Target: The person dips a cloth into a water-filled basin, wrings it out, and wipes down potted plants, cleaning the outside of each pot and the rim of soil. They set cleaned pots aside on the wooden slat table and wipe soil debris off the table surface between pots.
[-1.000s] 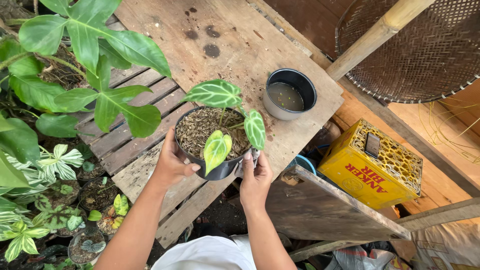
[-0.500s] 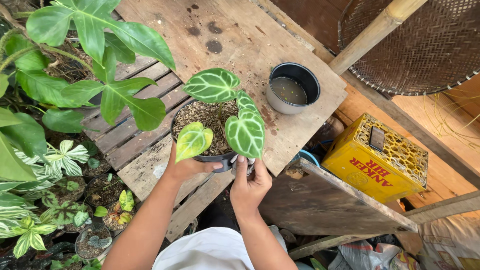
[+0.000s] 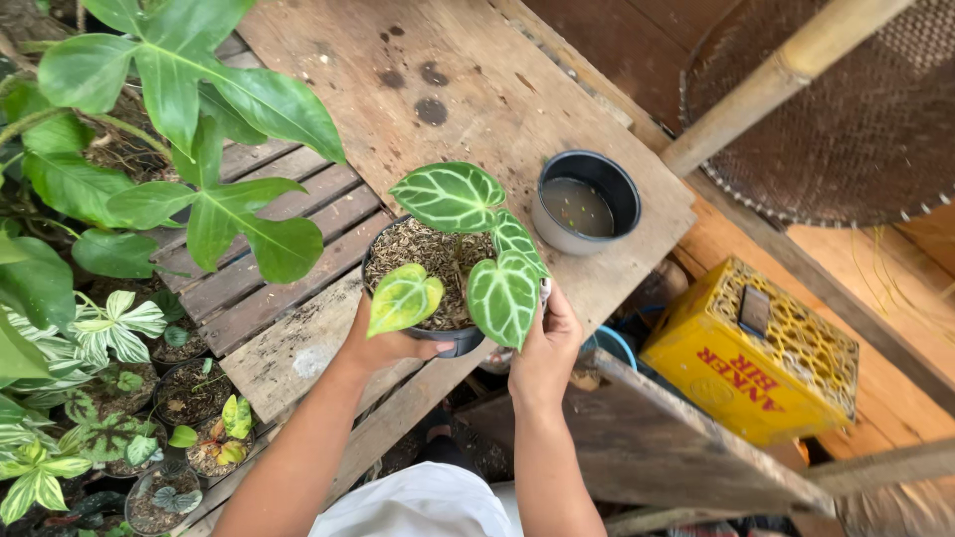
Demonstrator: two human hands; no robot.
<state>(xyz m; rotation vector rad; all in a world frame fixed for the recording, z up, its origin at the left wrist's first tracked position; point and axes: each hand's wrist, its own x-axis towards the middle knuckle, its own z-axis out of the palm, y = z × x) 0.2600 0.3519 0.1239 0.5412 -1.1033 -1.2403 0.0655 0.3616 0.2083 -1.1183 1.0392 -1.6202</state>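
- We hold a black plant pot (image 3: 453, 341) between both hands, right at the near edge of the wooden table (image 3: 477, 89).
- Our left hand (image 3: 383, 343) is wrapped around the pot's side at about 8 o'clock, fingers curled under the rim, partly hidden by a leaf.
- Our right hand (image 3: 545, 348) presses against the pot at about 4 o'clock, thumb up along the wall, grasping it.
- The plant (image 3: 468, 239) in the pot carries heart-shaped leaves with pale veins: a large dark one at 12 o'clock, two smaller dark ones at 3 to 4 o'clock, a yellow-green one at 8 o'clock.
- The soil in the pot looks coarse and chippy, brown and dry.
- At 2 o'clock from the pot, well apart on the table, stands an empty black pot (image 3: 585, 202).
- At 10 o'clock, a big-leafed green plant (image 3: 194, 109) hangs over the slatted part of the table.
- Down at 8 o'clock, small potted plants (image 3: 149, 398) crowd together below table level.
- At 4 o'clock sits a yellow plastic crate (image 3: 766, 368), beyond a weathered plank (image 3: 676, 447).
- At 2 o'clock, a bamboo pole (image 3: 786, 75) crosses a woven round tray (image 3: 865, 129).
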